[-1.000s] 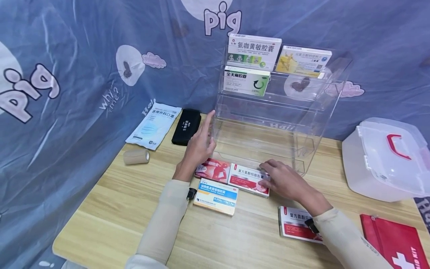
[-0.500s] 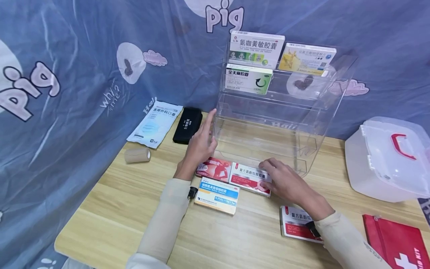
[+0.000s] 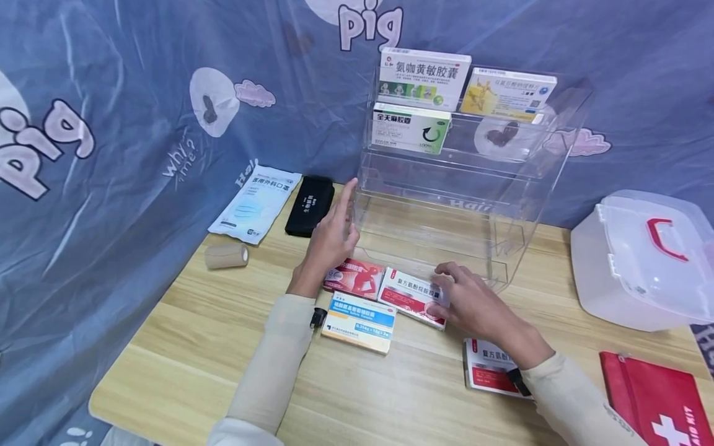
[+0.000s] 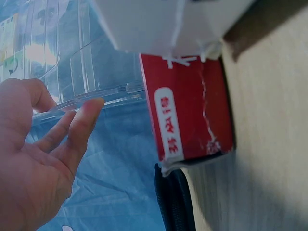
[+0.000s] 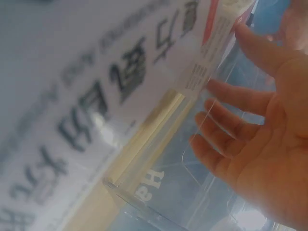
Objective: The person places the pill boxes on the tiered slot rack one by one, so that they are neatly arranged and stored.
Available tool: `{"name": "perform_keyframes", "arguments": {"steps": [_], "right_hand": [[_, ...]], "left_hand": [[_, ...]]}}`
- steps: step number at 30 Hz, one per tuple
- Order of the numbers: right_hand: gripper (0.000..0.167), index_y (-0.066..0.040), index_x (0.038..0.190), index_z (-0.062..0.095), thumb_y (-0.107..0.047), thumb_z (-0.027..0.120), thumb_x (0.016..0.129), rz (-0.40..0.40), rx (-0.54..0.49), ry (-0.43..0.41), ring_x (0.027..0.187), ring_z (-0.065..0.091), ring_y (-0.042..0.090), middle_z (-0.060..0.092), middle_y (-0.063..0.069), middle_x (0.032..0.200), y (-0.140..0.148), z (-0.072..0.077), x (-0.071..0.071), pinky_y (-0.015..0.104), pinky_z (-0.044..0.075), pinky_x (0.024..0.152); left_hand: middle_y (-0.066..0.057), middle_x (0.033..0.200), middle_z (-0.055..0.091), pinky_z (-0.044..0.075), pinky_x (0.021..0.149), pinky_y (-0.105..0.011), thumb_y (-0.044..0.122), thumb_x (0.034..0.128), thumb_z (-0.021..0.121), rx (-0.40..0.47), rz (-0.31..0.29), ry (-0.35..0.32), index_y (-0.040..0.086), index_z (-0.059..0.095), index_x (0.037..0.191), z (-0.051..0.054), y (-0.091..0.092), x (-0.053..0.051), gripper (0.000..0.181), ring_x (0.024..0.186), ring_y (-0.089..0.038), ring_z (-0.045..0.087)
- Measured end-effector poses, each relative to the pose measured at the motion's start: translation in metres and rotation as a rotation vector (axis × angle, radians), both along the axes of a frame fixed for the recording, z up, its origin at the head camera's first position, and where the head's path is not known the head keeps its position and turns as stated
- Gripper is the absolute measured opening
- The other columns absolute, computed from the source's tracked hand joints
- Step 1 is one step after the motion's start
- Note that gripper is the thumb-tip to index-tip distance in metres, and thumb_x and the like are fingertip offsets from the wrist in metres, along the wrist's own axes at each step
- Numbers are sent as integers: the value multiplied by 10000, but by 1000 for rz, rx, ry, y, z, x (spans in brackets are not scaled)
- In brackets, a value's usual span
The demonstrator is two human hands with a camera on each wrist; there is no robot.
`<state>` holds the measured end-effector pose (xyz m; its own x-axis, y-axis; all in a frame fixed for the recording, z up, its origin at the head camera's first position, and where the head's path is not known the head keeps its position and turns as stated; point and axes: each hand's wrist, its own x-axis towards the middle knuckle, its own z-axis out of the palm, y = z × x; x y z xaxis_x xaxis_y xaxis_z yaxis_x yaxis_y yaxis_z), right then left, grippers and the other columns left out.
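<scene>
A clear acrylic tiered rack (image 3: 480, 168) stands at the back of the table. With mostly straight fingers, my left hand (image 3: 331, 238) touches its left side; in the left wrist view the fingers (image 4: 84, 118) meet the panel's edge. At the rack's front lies a white-and-red medicine box (image 3: 409, 292), its right end held between the thumb and fingers of my right hand (image 3: 471, 302). To its left are a red medicine box (image 3: 357, 279) and a blue, white and yellow one (image 3: 359, 323). A second white-and-red box (image 3: 489, 367) sits under my right wrist, partly covered.
Three boxes stand on upper tiers: a green-and-white capsule box (image 3: 409, 128), a large white one (image 3: 424, 74) and a yellow one (image 3: 507, 94). A mask packet (image 3: 253, 204), black pouch (image 3: 310, 207) and bandage roll (image 3: 225, 256) lie left. A plastic case (image 3: 630, 272) and red first-aid pouch (image 3: 652, 390) are right.
The white-and-red box has turned slightly, its right end coming a little nearer with my right hand. My left hand stays at the rack's side. The head view has shifted slightly.
</scene>
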<state>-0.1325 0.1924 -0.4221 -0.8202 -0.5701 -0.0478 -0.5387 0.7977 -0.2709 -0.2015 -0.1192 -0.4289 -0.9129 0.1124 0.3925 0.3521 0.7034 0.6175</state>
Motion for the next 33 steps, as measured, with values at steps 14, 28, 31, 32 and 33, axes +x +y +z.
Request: {"name": "perform_keyframes", "arguments": {"steps": [14,28,31,32,33], "right_hand": [[701,71,1383,668,-439,820,928,-49,17,-103,1439,498,535,518,278,1566,1,0,0,698,421,1165],[710,52,1366,667,-407,889,871,-54,-29,-56,1385,524,523,515,238,1535,3,0,4,685,468,1117],[693,27,1339,688,-415,905,852,-49,-40,-8,1377,525,517,518,240,1526,4,0,7,687,471,1113],[686,20,1329,694,-417,909,846,-49,-42,6,1375,525,512,518,240,1523,4,1,9,688,473,1111],[683,15,1325,697,-419,912,843,-50,-43,18,1376,524,509,517,241,1522,4,1,10,688,473,1110]], "left_hand": [[-91,1721,427,525,626,-383,-29,974,637,7,-1,-5,298,142,1734,-1,-2,1,964,858,-311,649],[-93,1721,427,504,611,-388,-21,975,628,11,-7,-9,303,143,1733,0,-1,0,956,812,-308,622],[-85,1725,421,496,606,-386,-19,979,626,12,-9,-7,307,141,1733,0,-1,0,954,805,-306,614],[-82,1725,422,496,610,-387,-18,980,626,12,-9,-7,308,140,1732,-1,-1,-1,953,816,-305,615],[-82,1723,424,497,610,-389,-19,980,626,12,-9,-6,307,139,1733,-1,-1,-1,953,818,-307,616]]}}
